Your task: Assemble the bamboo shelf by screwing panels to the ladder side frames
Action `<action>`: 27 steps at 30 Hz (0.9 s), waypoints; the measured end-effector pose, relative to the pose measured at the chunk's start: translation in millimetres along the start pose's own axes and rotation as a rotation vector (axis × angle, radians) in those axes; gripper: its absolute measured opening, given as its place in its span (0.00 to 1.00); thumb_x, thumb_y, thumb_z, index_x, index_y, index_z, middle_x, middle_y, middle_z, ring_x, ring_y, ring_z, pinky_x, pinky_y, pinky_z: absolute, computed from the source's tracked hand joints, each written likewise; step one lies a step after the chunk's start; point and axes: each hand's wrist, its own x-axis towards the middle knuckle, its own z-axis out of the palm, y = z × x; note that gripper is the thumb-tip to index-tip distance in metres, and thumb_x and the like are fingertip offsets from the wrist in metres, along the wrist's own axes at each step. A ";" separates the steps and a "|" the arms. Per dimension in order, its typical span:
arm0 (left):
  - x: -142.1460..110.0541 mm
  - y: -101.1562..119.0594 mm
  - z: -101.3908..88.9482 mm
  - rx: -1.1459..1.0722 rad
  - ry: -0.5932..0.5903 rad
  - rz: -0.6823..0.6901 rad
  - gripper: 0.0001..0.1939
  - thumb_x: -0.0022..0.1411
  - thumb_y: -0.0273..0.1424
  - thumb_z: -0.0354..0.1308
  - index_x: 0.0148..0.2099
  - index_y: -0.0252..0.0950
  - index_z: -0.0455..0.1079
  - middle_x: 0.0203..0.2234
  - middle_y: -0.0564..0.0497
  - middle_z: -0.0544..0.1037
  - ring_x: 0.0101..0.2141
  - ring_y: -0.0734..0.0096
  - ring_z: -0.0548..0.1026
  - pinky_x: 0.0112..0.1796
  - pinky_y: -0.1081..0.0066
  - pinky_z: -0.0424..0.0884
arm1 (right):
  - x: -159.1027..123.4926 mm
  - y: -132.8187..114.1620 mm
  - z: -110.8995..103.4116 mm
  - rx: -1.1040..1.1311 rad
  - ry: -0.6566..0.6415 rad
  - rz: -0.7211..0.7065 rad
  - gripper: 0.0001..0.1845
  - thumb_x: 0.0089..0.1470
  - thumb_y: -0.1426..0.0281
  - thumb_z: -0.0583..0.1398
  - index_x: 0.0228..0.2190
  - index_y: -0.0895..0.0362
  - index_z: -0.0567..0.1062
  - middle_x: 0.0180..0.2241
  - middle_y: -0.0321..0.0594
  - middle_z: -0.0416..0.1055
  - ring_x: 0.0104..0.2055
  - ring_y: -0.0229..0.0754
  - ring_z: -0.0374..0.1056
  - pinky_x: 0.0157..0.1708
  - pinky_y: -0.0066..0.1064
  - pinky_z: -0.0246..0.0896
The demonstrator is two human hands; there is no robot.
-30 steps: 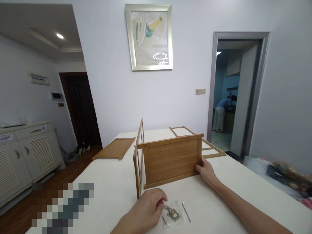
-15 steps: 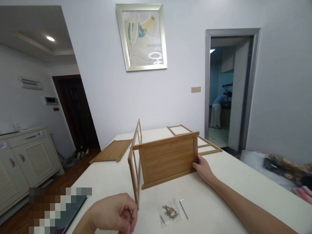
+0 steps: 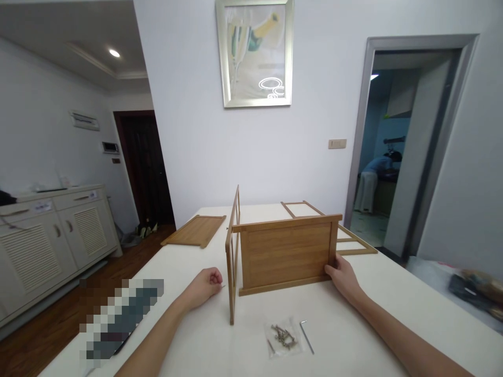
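Note:
My right hand (image 3: 342, 273) grips the right end of a brown wooden panel (image 3: 288, 256), which stands on its long edge on the white table. At its left end the panel meets an upright slim wooden frame (image 3: 231, 262), with a small fastener showing on the frame's far side. Left of that frame is my left hand (image 3: 207, 285), fingers pinched on a screw (image 3: 223, 286); only its thin tip shows. In front of the panel lie a clear plastic bag of screws (image 3: 283, 337) and an L-shaped hex key (image 3: 307, 336).
Another wooden panel (image 3: 194, 230) lies flat at the table's back left. Open wooden frames (image 3: 357, 250) lie behind the upright panel at the right. A dark blurred-out object (image 3: 126, 319) rests by the left edge. Through the doorway a person (image 3: 373, 175) bends over a counter.
My left hand has moved forward and up, from the near end of the upright frame to beside its middle. My right hand keeps its hold on the panel. The view has shifted left.

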 end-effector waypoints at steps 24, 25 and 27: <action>-31.6 28.9 -13.2 0.074 -0.140 -0.029 0.10 0.49 0.29 0.54 0.35 0.33 0.70 0.18 0.55 0.71 0.22 0.70 0.70 0.27 0.72 0.63 | -1.0 -3.3 0.9 -0.005 -0.003 0.001 0.22 0.35 0.68 0.53 0.36 0.56 0.73 0.36 0.42 0.77 0.40 0.52 0.71 0.41 0.39 0.65; -37.8 32.6 -15.2 0.076 -0.191 -0.047 0.09 0.48 0.29 0.54 0.34 0.33 0.70 0.16 0.55 0.71 0.21 0.70 0.71 0.26 0.72 0.64 | -1.6 -3.7 0.8 -0.001 -0.004 -0.001 0.22 0.36 0.68 0.53 0.37 0.56 0.73 0.37 0.41 0.77 0.40 0.52 0.71 0.41 0.38 0.65; -51.4 41.3 -14.9 0.105 -0.342 -0.090 0.07 0.44 0.27 0.56 0.30 0.34 0.71 0.15 0.54 0.72 0.19 0.68 0.72 0.24 0.72 0.65 | -2.6 -4.4 0.6 0.008 -0.006 -0.005 0.23 0.36 0.69 0.53 0.38 0.56 0.73 0.37 0.41 0.77 0.41 0.51 0.71 0.42 0.38 0.66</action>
